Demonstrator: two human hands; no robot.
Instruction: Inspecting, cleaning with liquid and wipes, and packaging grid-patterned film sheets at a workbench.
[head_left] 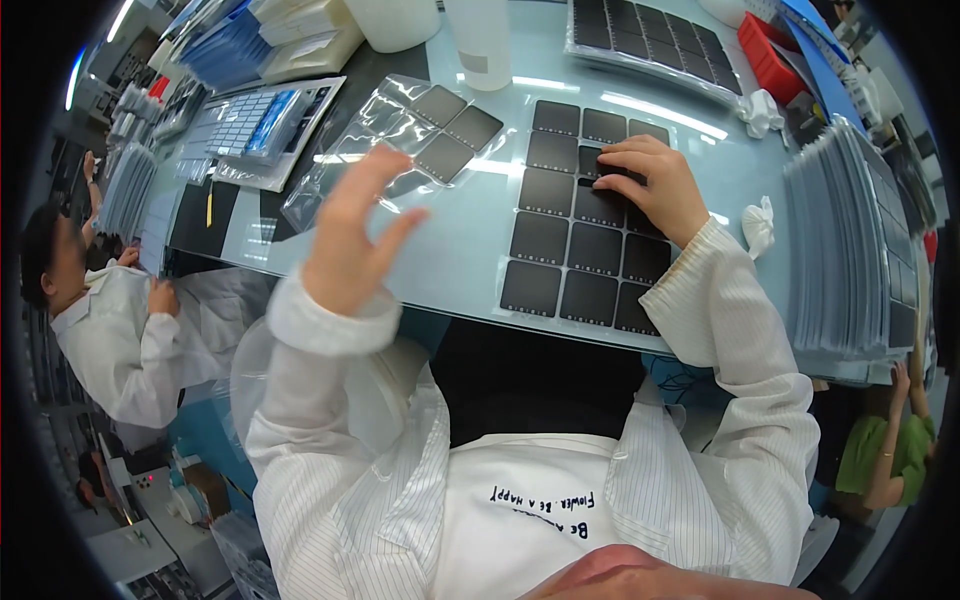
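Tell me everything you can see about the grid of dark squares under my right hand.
The grid of dark squares lies flat on the pale, glossy table, its near end close to the front edge. Its nearly black, smooth-looking squares have rounded corners and stand in three columns, parted by thin pale lines; the left column shows five. Small pale marks run along the lower edges of several. Your right hand covers part of the right column, its fingertips over the middle one; whether they grip anything is unclear.
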